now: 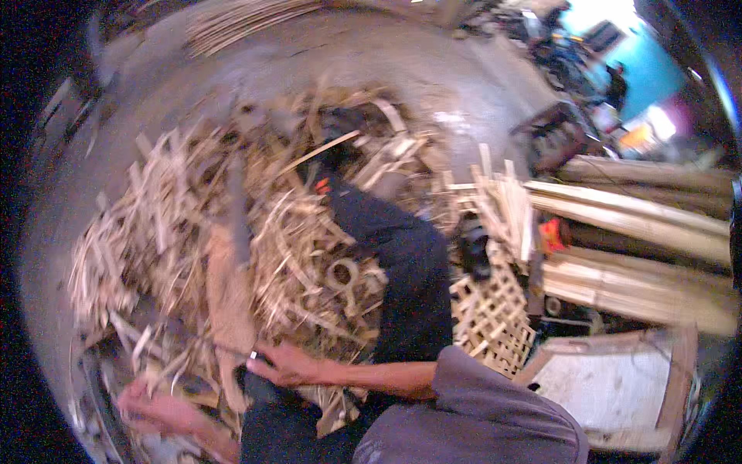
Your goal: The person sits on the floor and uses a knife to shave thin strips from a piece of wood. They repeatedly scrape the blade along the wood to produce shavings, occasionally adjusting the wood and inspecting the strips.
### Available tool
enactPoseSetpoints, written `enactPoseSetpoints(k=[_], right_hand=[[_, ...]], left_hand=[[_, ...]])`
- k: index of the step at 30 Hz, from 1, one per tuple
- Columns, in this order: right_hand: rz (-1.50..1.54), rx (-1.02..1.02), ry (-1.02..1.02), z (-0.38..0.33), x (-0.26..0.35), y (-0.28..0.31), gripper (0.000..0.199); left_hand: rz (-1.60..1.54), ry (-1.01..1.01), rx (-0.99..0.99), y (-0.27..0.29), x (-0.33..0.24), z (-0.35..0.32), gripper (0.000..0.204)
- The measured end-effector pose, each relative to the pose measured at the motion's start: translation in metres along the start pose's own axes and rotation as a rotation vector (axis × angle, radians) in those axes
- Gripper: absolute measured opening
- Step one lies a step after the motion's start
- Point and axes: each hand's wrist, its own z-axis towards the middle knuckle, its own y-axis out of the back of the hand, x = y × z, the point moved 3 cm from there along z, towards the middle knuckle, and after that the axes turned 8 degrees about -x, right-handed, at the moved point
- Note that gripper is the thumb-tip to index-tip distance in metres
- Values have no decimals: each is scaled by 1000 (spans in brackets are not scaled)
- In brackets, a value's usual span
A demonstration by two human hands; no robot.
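Note:
My right hand [287, 365] reaches leftward over my lap, its fingers curled together. By its fingertips is a small white spot, and a thin dark length runs left from there, too blurred to name. My left hand [147, 406] is at the lower left, smeared by motion, beside pale loose strips [182, 371]. Between the hands and beyond them lies a long brown piece of wood [229, 298]. A heap of bamboo shavings and split strips [294, 255] spreads in front of me, with a pale ring-shaped bamboo piece [342, 272] on it.
My dark-trousered leg [413, 263] stretches across the heap. To the right are a woven bamboo lattice [495, 317], long bamboo lengths [618, 282] and a wood-framed white panel [610, 379]. A strip bundle [247, 22] lies on the far floor. Clutter fills the far right.

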Motion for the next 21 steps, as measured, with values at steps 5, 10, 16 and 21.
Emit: enactPoseSetpoints(k=[5, 10, 16, 21], right_hand=[[60, 6, 49, 7, 40, -4, 35], [31, 24, 18, 9, 56, -21, 29], [-92, 126, 47, -5, 74, -6, 32], [-191, 4, -37, 3, -5, -26, 41]], left_hand=[[168, -29, -113, 5, -32, -11, 34], [-600, 328, -156, -9, -9, -23, 26], [-408, 229, -151, 1, -24, -22, 22], [-253, 85, -102, 3, -23, -16, 26]])
